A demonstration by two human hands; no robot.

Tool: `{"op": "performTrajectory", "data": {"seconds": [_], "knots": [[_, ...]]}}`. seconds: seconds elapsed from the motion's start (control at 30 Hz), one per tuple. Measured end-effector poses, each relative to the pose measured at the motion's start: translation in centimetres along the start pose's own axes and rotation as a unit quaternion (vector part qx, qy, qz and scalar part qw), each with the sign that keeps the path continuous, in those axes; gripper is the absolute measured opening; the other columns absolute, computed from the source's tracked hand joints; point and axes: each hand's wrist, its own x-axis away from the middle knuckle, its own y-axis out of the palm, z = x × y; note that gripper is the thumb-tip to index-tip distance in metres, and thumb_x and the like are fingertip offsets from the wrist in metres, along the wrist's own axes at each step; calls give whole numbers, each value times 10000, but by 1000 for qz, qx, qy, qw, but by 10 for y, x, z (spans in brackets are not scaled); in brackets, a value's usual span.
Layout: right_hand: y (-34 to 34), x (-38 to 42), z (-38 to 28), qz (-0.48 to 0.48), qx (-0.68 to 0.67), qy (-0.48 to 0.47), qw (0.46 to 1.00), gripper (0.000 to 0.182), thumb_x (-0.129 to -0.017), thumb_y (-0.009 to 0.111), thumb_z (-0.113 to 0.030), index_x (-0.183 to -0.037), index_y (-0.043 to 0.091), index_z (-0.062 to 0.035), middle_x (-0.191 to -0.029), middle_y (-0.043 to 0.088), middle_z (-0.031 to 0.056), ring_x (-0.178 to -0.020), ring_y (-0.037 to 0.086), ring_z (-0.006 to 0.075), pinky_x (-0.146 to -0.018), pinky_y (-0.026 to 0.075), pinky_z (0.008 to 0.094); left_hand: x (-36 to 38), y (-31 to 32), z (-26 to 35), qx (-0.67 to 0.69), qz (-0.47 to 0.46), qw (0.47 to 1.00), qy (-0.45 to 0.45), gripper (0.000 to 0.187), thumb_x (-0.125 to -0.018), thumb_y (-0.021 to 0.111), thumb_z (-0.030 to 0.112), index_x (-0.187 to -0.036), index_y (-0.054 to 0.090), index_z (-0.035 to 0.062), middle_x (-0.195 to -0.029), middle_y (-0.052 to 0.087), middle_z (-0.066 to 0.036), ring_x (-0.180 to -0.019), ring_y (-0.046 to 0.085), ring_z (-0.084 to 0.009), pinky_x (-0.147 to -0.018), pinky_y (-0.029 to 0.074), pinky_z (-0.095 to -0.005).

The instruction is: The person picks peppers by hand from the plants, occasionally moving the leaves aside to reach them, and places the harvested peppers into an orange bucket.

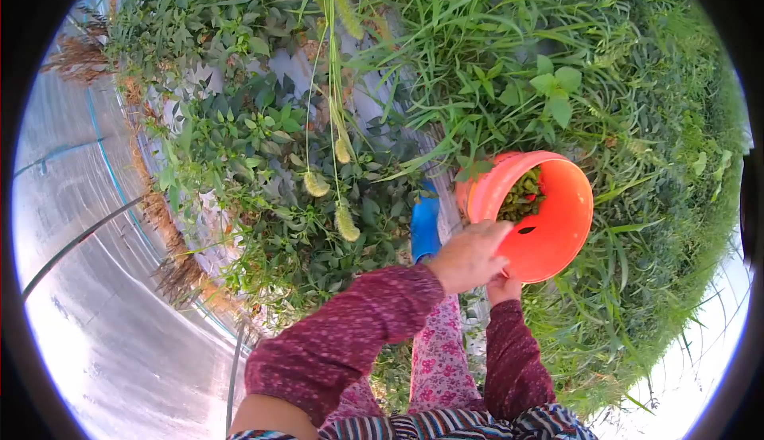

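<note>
Reaches with the left hand [469,257] to the near left part of the orange bucket [557,241], fingers pointing into the mouth and held slightly apart from the thumb. Grips the lower rim of the same bucket with the right hand [503,287], fingers closed there and partly hidden behind the rim. Has green peppers [521,201] lying deep inside on the far left, beyond the left fingertips and apart from them, with a touch of red among them. Shows also a small dark oval spot [527,231] against the inner wall, just beside the left fingertips, too small to identify. Tilts the bucket with its mouth toward the person and to the right, amid tall grass [637,114]. Sets a blue boot [425,229] just left of the bucket, near a strip of pale ground film [370,94]. Spreads leafy pepper plants [263,134] to the left, under drooping seed heads [316,184] well apart from both hands. Closes the left side with a clear plastic greenhouse wall [103,281], crossed by dark ribs. Leaves open air above the bucket's mouth, but crowds its right and far edges with grass, and its near left rim with the left hand.
</note>
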Motion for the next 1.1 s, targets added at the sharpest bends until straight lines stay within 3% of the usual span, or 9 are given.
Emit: {"op": "performTrajectory", "data": {"seconds": [0.07, 0.17, 0.23, 0.37, 0.57, 0.63, 0.87, 1.0, 1.1], "knots": [[35, 27, -2, -66, 9, 15, 998, 248, -857, 485, -83, -1089, 543, -17, -1060, 616, 127, -987, 587, 269, -910, 474, 436, -16, 14, 16, 29, 86, 992, 82, 517, -798, 600, 160, -1252, 427, -18, -1238, 473, -222, -1159, 474, -353, -971, 408, -396], [42, 43, -23, -102, 12, 3, 995, 258, -866, 470, -79, -1106, 525, -4, -1086, 611, 130, -1018, 580, 271, -923, 475, 438, -24, 8, 31, -11, 63, 994, 87, 579, -796, 602, 142, -1298, 378, -41, -1313, 398, -234, -1224, 410, -365, -1013, 374, -389], [67, 83, -40, -13, 102, -13, 995, 274, -869, 466, -85, -1129, 507, -8, -1111, 601, 134, -1042, 571, 274, -947, 462, 445, -16, -6, 30, 15, 86, 993, 83, 473, -806, 585, 122, -1235, 442, -17, -1244, 469, -211, -1171, 470, -344, -979, 403, -397], [101, 146, -68, -74, 199, -8, 977, 318, -854, 468, -71, -1165, 475, -2, -1164, 573, 144, -1025, 597, 289, -901, 498, 446, 20, -41, 0, 25, 185, 982, -9, 155, -826, 571, 80, -972, 572, 28, -913, 602, -128, -851, 621, -281, -739, 495, -367], [174, 196, -97, -160, 334, -10, 929, 407, -832, 468, -64, -1233, 429, 0, -1166, 573, 130, -1015, 606, 277, -873, 519, 438, 92, -69, -24, 28, 276, 947, -164, 114, -823, 558, 73, -923, 602, 39, -845, 609, -133, -727, 623, -280, -652, 496, -364], [207, 193, -101, -189, 345, -17, 919, 415, -828, 475, -62, -1236, 428, -3, -1157, 576, 123, -1014, 606, 272, -870, 520, 437, 102, -64, -27, 31, 284, 931, -229, 118, -818, 556, 97, -911, 608, 46, -863, 613, -143, -743, 615, -331, -675, 499, -394], [365, 126, -67, -323, 320, -56, 889, 347, -831, 530, -64, -1163, 467, 10, -1104, 589, 136, -962, 612, 273, -854, 534, 437, 132, -15, -45, -2, 241, 944, -228, 133, -835, 532, 134, -906, 594, 40, -893, 618, -171, -781, 613, -359, -693, 496, -429], [455, 50, -40, -335, 287, -56, 896, 119, -847, 544, -56, -927, 492, 14, -911, 595, 133, -887, 617, 281, -838, 546, 444, 145, -4, -50, 7, 239, 934, -264, 137, -839, 520, 140, -906, 587, 41, -857, 611, -196, -768, 611, -368, -691, 491, -444], [512, -10, -26, -339, 301, -20, 891, 126, -851, 544, -52, -937, 491, 24, -949, 575, 164, -948, 584, 304, -864, 532, 464, 154, 4, -58, 10, 202, 934, -294, 121, -833, 517, 133, -871, 583, 39, -838, 609, -199, -748, 610, -370, -678, 491, -444]]}}
